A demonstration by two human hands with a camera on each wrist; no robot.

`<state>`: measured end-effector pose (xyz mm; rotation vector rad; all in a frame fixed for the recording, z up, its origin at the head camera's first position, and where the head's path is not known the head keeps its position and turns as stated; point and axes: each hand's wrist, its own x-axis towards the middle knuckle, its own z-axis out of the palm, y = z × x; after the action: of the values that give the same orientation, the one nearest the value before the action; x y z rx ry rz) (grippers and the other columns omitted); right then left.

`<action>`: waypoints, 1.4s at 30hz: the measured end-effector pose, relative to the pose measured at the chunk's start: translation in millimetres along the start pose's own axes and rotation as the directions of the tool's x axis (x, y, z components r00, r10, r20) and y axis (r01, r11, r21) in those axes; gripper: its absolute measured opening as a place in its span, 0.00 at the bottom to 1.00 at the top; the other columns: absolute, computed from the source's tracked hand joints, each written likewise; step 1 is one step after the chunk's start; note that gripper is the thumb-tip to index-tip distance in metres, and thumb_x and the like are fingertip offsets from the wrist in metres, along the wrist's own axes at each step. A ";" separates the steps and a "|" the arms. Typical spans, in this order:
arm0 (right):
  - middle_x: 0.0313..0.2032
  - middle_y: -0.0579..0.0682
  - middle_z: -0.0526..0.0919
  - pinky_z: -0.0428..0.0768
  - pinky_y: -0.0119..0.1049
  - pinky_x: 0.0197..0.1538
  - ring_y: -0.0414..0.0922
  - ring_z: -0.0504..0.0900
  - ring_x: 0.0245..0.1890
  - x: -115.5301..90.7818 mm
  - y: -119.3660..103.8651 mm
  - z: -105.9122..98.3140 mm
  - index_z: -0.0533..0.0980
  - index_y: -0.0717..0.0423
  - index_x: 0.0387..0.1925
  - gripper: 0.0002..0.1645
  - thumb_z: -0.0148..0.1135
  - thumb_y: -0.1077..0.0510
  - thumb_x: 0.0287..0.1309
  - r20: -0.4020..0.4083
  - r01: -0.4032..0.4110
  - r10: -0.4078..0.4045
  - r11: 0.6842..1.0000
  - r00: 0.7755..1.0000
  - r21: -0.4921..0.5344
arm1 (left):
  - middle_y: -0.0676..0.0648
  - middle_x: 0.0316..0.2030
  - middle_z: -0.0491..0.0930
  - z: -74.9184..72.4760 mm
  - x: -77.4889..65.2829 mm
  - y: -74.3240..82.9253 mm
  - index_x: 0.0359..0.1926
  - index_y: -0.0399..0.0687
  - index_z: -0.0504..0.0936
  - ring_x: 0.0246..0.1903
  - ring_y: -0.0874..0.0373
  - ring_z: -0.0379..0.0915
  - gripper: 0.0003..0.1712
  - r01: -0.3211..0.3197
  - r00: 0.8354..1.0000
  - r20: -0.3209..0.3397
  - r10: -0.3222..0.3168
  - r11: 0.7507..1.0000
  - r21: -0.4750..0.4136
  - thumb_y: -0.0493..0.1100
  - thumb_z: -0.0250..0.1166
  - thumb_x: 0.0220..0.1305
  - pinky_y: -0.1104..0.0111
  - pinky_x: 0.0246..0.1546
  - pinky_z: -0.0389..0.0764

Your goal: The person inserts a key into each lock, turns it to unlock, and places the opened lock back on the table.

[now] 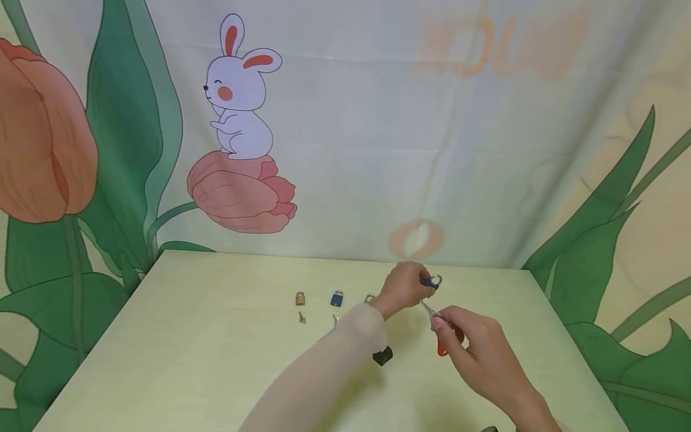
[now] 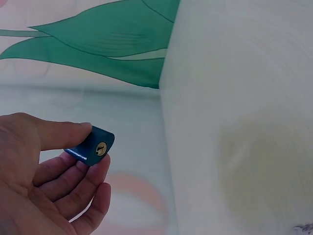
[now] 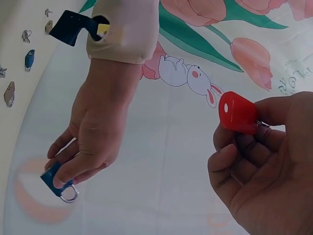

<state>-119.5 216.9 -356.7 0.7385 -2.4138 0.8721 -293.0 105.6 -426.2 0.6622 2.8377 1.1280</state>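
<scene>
My left hand (image 1: 406, 284) pinches a blue padlock (image 2: 93, 147) between thumb and fingers, above the right part of the table. In the left wrist view the padlock's round brass keyhole faces the camera; its silver shackle shows in the right wrist view. Just to the right, my right hand (image 1: 475, 348) pinches a silver key (image 1: 428, 308) with a red tag (image 3: 238, 113), the key's tip pointing up at the padlock. The tag has a small hole, and fingers hide part of the key.
Left of my left wrist lie a brass padlock (image 1: 300, 299) and a second blue padlock (image 1: 337, 299), with small keys (image 1: 302, 318) in front. Another padlock (image 3: 10, 94) is partly behind my wrist in the head view. A printed curtain (image 1: 345, 120) hangs behind the table (image 1: 216, 336).
</scene>
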 end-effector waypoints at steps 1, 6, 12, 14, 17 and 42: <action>0.19 0.30 0.69 0.68 0.24 0.24 0.29 0.67 0.21 0.3 -0.2 -0.1 0.76 0.43 0.30 0.11 0.61 0.64 0.64 -0.001 -0.006 0.006 1.000 1.000 0.000 | 0.51 0.31 0.86 -2.4 -0.8 0.8 0.37 0.45 0.86 0.24 0.65 0.75 0.09 -0.010 1.000 -0.009 0.010 1.000 -0.011 0.45 0.71 0.58 0.76 0.24 0.74; 0.19 0.31 0.69 0.69 0.25 0.25 0.29 0.67 0.21 1.7 -0.7 0.0 0.77 0.45 0.31 0.10 0.61 0.64 0.64 -0.009 -0.019 0.019 1.000 1.000 0.001 | 0.50 0.30 0.87 -18.8 -7.6 6.4 0.37 0.43 0.86 0.25 0.65 0.77 0.09 -0.063 0.997 -0.056 0.058 0.994 -0.094 0.43 0.72 0.57 0.76 0.26 0.76; 0.19 0.31 0.69 0.68 0.25 0.24 0.30 0.67 0.21 4.4 -2.4 0.1 0.76 0.45 0.31 0.10 0.60 0.64 0.65 -0.015 -0.013 0.014 1.000 1.000 0.015 | 0.52 0.30 0.86 -39.2 -17.1 13.2 0.38 0.46 0.86 0.28 0.66 0.79 0.09 -0.081 0.992 -0.112 0.062 0.981 -0.175 0.45 0.72 0.58 0.76 0.31 0.77; 0.19 0.31 0.70 0.68 0.25 0.24 0.30 0.67 0.21 5.8 -3.3 0.1 0.76 0.45 0.31 0.10 0.60 0.64 0.65 -0.018 -0.007 0.008 1.000 1.000 0.016 | 0.52 0.31 0.86 -46.5 -21.3 16.5 0.38 0.46 0.85 0.29 0.66 0.79 0.10 -0.090 0.989 -0.131 0.064 0.974 -0.208 0.45 0.72 0.58 0.75 0.33 0.78; 0.20 0.31 0.70 0.69 0.25 0.25 0.30 0.67 0.21 8.1 -4.3 0.2 0.76 0.45 0.31 0.10 0.60 0.64 0.65 -0.021 0.001 -0.001 1.000 1.000 0.014 | 0.52 0.32 0.86 -57.6 -28.5 21.9 0.39 0.47 0.84 0.31 0.66 0.79 0.10 -0.112 0.985 -0.155 0.075 0.962 -0.250 0.45 0.71 0.59 0.75 0.35 0.78; 0.21 0.34 0.71 0.69 0.24 0.26 0.30 0.68 0.22 26.9 -17.5 6.5 0.76 0.48 0.32 0.10 0.60 0.68 0.63 -0.079 0.101 -0.095 0.992 0.992 0.070 | 0.50 0.36 0.87 -119.6 -93.9 37.1 0.41 0.49 0.84 0.35 0.62 0.83 0.11 -0.286 0.940 -0.310 0.144 0.828 -0.482 0.43 0.73 0.56 0.68 0.41 0.82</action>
<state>-130.4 192.3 -338.1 0.8293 -2.2697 0.9369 -213.6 15.0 -326.3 0.8508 2.4752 2.0614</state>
